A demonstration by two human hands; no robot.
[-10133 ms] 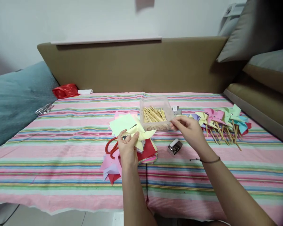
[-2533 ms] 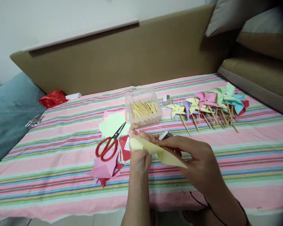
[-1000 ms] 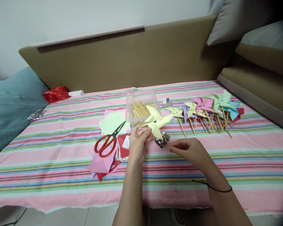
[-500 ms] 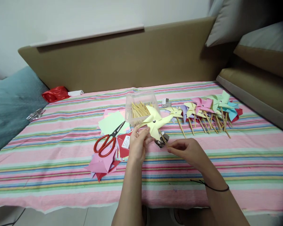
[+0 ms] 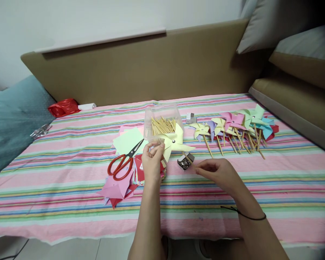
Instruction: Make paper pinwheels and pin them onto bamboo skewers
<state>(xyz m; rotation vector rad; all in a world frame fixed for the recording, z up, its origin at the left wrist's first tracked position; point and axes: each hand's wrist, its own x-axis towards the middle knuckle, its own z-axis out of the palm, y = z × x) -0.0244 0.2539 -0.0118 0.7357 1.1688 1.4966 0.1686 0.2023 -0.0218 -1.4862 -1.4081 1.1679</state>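
A pale yellow paper pinwheel (image 5: 176,143) with a silver pin at its centre is pinched at its left edge by my left hand (image 5: 153,159). A thin wooden stick (image 5: 189,159) slants down from near the pinwheel into the fingertips of my right hand (image 5: 215,173), which wears a dark cord at the wrist. Whether the stick is joined to the pinwheel is hard to tell. Below the stick lies a small open box of metal pins (image 5: 184,162). Behind the pinwheel is a clear plastic box (image 5: 164,110) holding wooden sticks (image 5: 162,126).
Red-handled scissors (image 5: 124,163) rest on coloured paper sheets (image 5: 127,142), beside pink cut paper (image 5: 117,186). Several pinwheels on sticks (image 5: 234,121) lie to the right. A small grey box (image 5: 191,119) is behind. At the back left are a red plastic bag (image 5: 63,108) and cushion (image 5: 16,115).
The pinwheel has turned and shifted slightly left with my left hand. My right hand and the stick have moved slightly right, showing more of the pin box.
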